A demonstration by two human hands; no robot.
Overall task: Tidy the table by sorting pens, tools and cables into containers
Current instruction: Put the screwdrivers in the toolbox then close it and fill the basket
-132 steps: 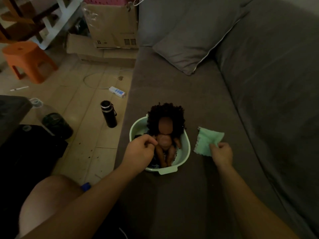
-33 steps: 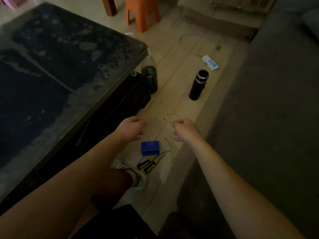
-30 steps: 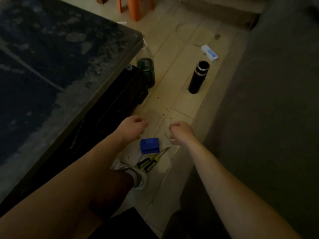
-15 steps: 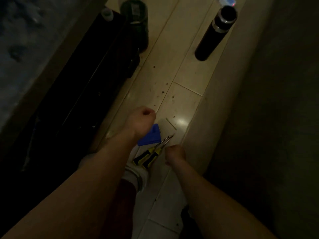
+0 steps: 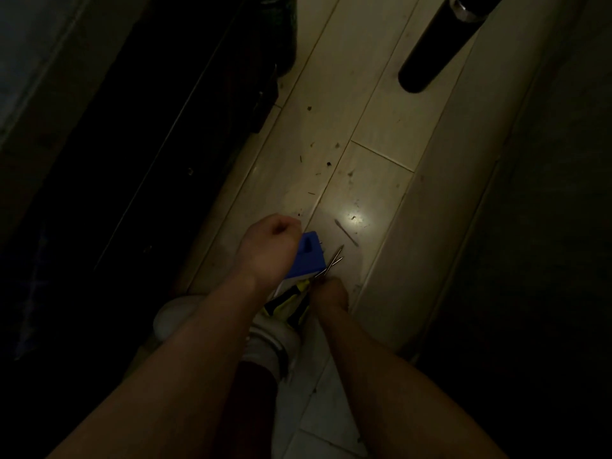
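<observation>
Two screwdrivers (image 5: 287, 301) with yellow-and-black handles lie side by side on the pale floor, their metal tips pointing up and right. A small blue box (image 5: 309, 258) sits just above them. My left hand (image 5: 269, 248) is a curled fist over the box's left part; I cannot tell whether it grips the box. My right hand (image 5: 328, 293) reaches down with its fingers curled onto the screwdrivers where the shafts meet the handles.
A black flask (image 5: 433, 44) stands on the floor at the top right. The dark low table (image 5: 139, 144) fills the left and the grey sofa base (image 5: 430, 210) runs along the right. A thin stick (image 5: 346, 232) lies near the box. My white shoe (image 5: 276, 339) is below the handles.
My head turned from the sofa and doll basin to the floor and leaned in close. Both hands dropped to the blue box and the screwdrivers, and the right hand reached the screwdrivers.
</observation>
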